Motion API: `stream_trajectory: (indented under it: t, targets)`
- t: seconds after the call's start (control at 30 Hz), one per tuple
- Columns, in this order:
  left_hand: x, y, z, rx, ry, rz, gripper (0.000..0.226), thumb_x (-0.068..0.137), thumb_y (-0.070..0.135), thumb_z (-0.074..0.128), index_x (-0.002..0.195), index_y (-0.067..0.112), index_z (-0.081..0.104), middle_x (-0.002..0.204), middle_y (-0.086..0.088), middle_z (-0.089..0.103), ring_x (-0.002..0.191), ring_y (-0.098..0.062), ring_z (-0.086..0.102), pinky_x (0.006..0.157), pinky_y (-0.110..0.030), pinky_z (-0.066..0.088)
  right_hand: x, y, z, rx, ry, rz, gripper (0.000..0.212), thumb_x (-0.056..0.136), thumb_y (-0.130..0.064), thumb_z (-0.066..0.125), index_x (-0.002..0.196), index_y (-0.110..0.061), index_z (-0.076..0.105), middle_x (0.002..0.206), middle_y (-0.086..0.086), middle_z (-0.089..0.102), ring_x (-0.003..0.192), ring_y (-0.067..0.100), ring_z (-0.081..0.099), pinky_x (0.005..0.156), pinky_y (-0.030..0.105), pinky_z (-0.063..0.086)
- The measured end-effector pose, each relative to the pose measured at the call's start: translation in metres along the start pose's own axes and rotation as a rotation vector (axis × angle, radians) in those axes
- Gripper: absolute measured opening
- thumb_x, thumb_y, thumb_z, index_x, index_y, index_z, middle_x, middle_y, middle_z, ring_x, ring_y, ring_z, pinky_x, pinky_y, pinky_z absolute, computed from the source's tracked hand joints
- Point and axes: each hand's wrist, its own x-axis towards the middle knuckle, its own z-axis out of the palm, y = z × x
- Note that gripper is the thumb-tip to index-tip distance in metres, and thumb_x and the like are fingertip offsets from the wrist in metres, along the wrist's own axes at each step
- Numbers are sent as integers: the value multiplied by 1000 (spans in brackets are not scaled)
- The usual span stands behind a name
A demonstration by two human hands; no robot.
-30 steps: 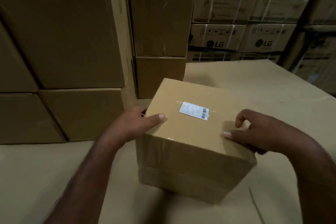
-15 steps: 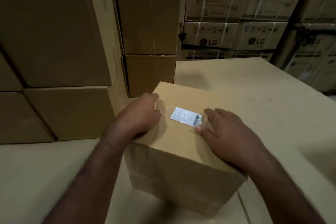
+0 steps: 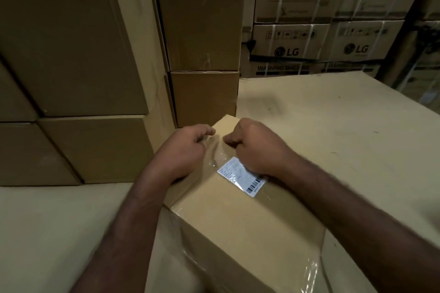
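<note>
The box [image 3: 238, 233] sits on a wide cardboard sheet [image 3: 333, 126], just in front of the stack of plain cartons [image 3: 203, 54]. Its far corner comes close to the bottom carton of that stack, but I cannot tell if they touch.

Both hands are on the box's top, at the end nearest the stack. The left hand [image 3: 183, 152] is on the stack's side, its fingers curled under and its thumb pointing across the top. The right hand [image 3: 257, 147] is just beside it, a little farther from the stack, bunched like a fist with the knuckles up.

A strip of clear tape [image 3: 215, 152] runs between them. Whether either hand is pinching it, I cannot tell.

A white barcode label [image 3: 240, 177] lies under the heel of the right hand, farther from the stack than the knuckles. Well behind the stack stand printed cartons [image 3: 292, 47].
</note>
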Motion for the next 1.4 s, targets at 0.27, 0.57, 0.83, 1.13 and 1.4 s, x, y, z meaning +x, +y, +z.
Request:
stream_trajectory:
  t: [0.27,0.57,0.83,1.13,1.4]
  targets:
    - [4,-9,6,45,-5,71,32,99,3,50,119,17,70,138,12,58,127,-9,53,112,-29,39,-10,10,12,-1,129,-145,29,82,2,56,92,-13,79,89,-3,58,92,20,53,76,39,49]
    - [4,-11,7,93,-14,107,32,99,5,51,124,17,67,139,11,55,129,-6,49,111,-27,38,-16,3,7,207,116,-139,44,75,-15,41,93,-23,81,88,-13,63,88,11,59,78,32,51]
    - [2,-8,5,93,-40,117,31,98,9,54,126,15,67,138,8,57,127,-9,51,110,-34,41,-18,0,4,277,91,-82,11,84,-28,66,88,-27,76,87,-14,61,83,2,59,74,34,53]
    - [-7,-7,-1,-83,-113,102,16,96,16,64,90,23,78,139,7,58,130,5,48,110,-25,39,-15,3,4,315,16,-36,5,89,-26,70,86,-30,72,92,-14,59,91,4,56,78,28,46]
    - [-14,0,-9,-62,-213,73,12,76,40,84,78,31,77,138,22,53,127,8,48,104,-30,45,-17,3,0,421,1,1,10,93,-23,65,85,-28,66,82,-13,63,76,3,59,64,23,43]
